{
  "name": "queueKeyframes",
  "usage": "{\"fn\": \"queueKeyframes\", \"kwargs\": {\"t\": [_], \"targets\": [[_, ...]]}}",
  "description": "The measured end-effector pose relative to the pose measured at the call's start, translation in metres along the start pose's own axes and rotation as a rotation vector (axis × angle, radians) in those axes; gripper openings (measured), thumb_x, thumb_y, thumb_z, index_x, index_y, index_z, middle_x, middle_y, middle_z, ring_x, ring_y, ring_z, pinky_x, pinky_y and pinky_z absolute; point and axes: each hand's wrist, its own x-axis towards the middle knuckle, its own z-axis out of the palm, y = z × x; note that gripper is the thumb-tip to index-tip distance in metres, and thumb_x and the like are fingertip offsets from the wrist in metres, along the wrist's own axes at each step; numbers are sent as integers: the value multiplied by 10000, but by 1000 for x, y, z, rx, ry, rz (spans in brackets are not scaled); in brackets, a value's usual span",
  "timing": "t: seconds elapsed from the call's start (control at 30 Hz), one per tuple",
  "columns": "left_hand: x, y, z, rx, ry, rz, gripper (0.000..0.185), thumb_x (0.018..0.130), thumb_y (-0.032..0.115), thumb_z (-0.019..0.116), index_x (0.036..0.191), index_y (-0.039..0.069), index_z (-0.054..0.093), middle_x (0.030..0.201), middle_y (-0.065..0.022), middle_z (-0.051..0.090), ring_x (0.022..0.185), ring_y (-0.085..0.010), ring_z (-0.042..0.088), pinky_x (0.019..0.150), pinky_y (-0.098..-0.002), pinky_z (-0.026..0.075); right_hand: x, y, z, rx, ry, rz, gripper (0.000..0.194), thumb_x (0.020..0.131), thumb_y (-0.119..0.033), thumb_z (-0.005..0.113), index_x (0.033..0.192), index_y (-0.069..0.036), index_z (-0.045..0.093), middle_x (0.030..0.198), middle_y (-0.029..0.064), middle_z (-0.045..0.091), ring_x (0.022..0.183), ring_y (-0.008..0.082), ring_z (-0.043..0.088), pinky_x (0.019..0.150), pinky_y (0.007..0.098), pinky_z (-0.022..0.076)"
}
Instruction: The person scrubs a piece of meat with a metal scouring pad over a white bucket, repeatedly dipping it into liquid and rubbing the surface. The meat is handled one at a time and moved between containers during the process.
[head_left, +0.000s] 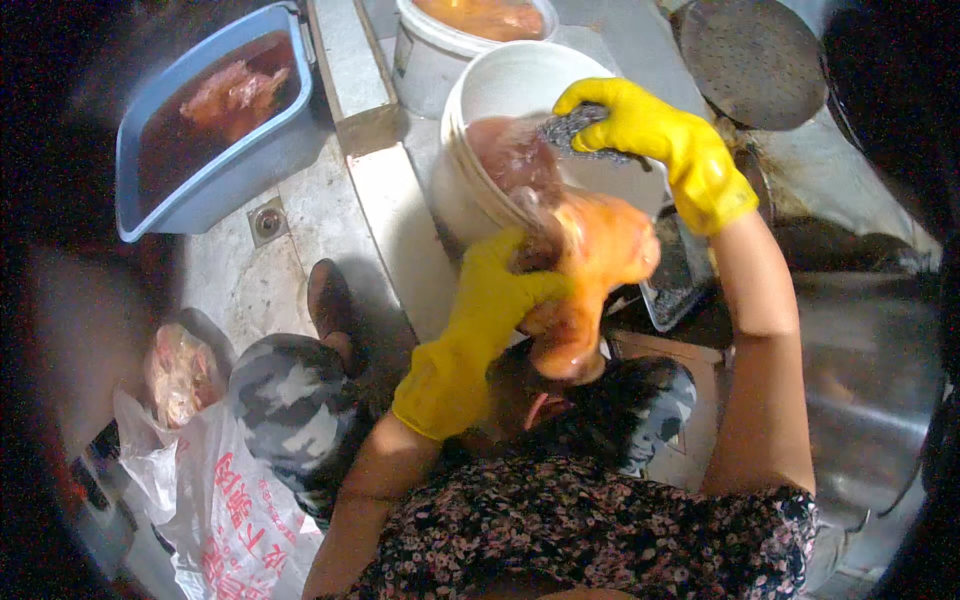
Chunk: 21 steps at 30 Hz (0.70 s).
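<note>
My left hand (487, 337), in a yellow rubber glove, grips a large piece of skin-on meat (611, 244) with an orange-brown surface. The meat is blurred and hangs over the near rim of a white plastic bucket (480, 199). Inside the bucket is murky reddish water (517, 154). Above the bucket's right side, my right hand (637, 124), gloved the same way, pinches a grey steel-wool scrubber (581, 127). The scrubber is apart from the meat. My left fingertips are partly hidden behind the meat.
A blue plastic tub (304, 120) at upper left holds meat in dark red liquid. Behind the bucket stands another white bucket (420, 79). A floor drain (268, 221), printed plastic bag (247, 517), bagged meat (180, 371) and round perforated metal plate (754, 64) surround me.
</note>
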Motion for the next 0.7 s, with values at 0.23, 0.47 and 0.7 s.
{"fn": "queueKeyframes", "kwargs": {"t": [0.23,0.47,0.7], "targets": [[-3,3,3,-55,-2,0,441,742,173,786,1124,-16,673,1036,-107,684,958,-239,648,842,-340,520,-118,-64,67,31,246,-131,367,785,-58,751,1138,-47,653,989,67,676,953,197,646,832,325,523],[10,-19,-1,-2,-45,59,440,759,161,771,1145,-8,647,1040,-75,670,963,-204,637,829,-339,515,-104,-52,109,-178,555,-227,285,725,-100,738,992,-32,666,955,218,663,922,448,627,810,477,511],[9,-28,6,-278,-62,52,327,722,39,699,1044,-15,675,907,-52,681,755,-171,653,679,-285,539,-108,-70,108,206,658,92,302,744,-77,749,1031,-25,672,967,199,680,909,372,667,818,412,526]]}}
